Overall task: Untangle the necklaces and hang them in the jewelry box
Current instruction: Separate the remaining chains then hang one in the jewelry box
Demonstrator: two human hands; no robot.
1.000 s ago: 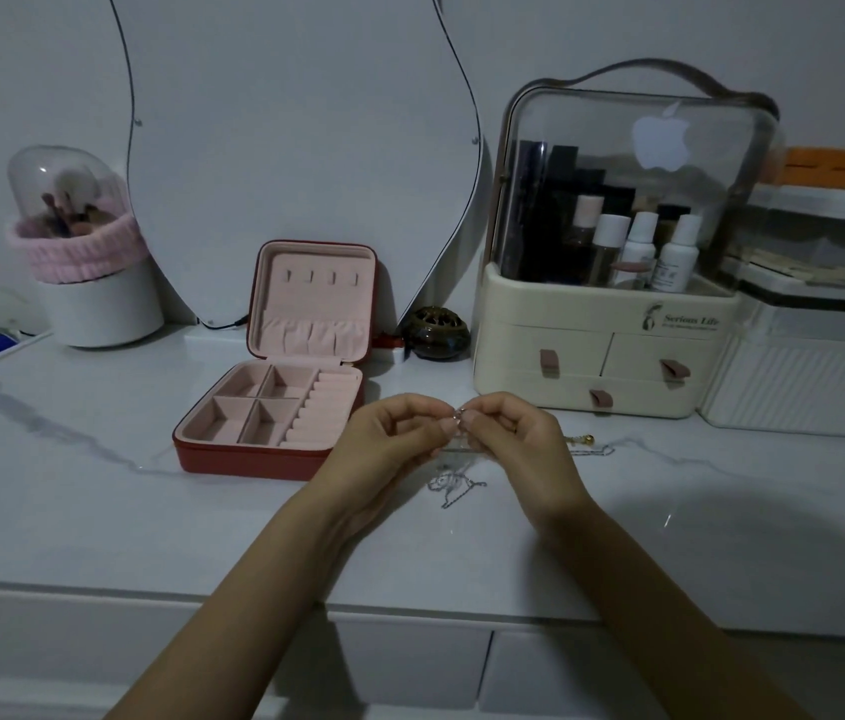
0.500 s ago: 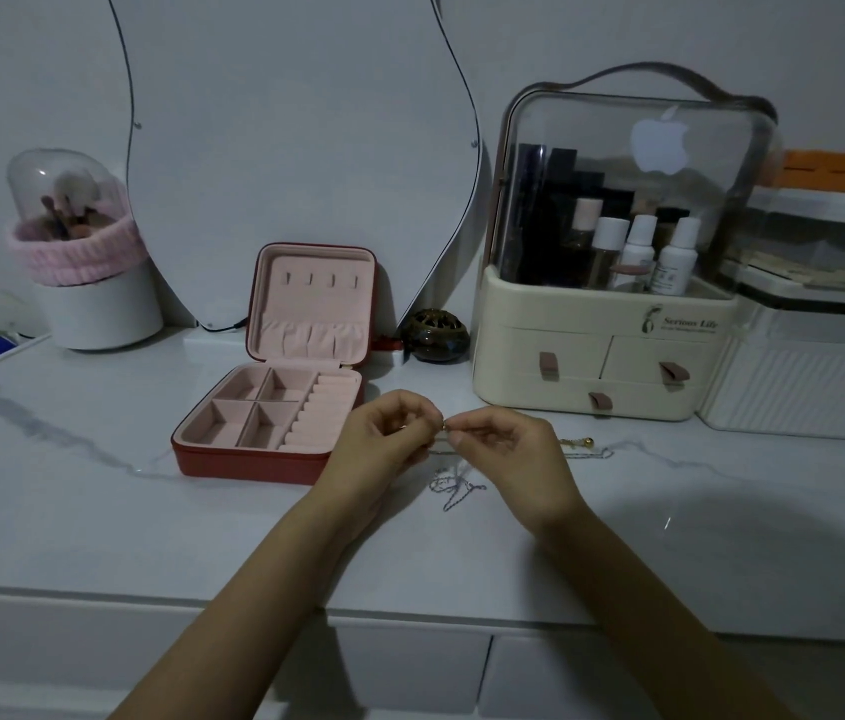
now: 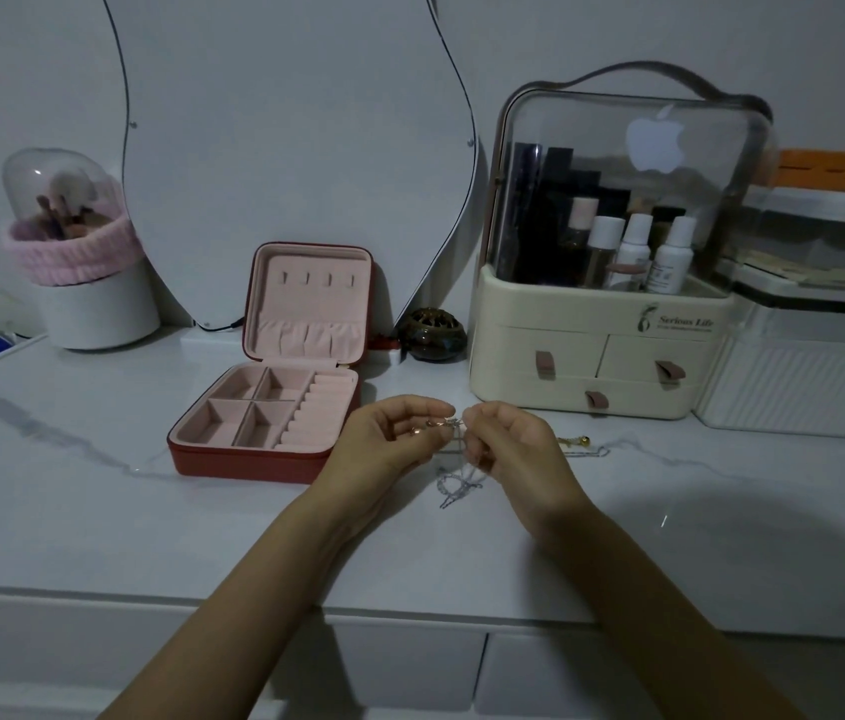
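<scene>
Dim, bluish light (soft shadows), wide-angle bending at edges.

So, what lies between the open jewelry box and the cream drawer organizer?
In the head view, between the jewelry box and the organizer sits a small dark round jar; lower down, only bare countertop.

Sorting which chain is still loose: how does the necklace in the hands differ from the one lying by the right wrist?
The silvery necklace is pinched by the left hand and right hand and hangs onto the countertop; the gold-tipped necklace lies flat, untouched. The silvery one ends in a tangled heap; the gold-tipped one looks stretched out. Both are thin chains outside the jewelry box.
</scene>
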